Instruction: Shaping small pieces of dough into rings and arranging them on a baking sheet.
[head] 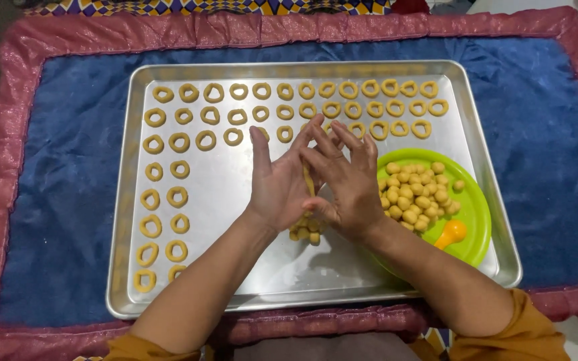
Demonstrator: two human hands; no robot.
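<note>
Both palms pressed around dough strip [310, 182].

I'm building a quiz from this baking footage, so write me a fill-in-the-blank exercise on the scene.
1. The left hand and right hand press a strip of yellow dough ____ their palms.
2. The small yellow dough balls are heaped on a round plastic plate coloured ____.
3. The ring-shaped dough pieces lie on a rectangular ____ baking tray.
4. The tray sits on a ____ cloth with a pink border.

Missing words: between; green; metal; blue
</note>
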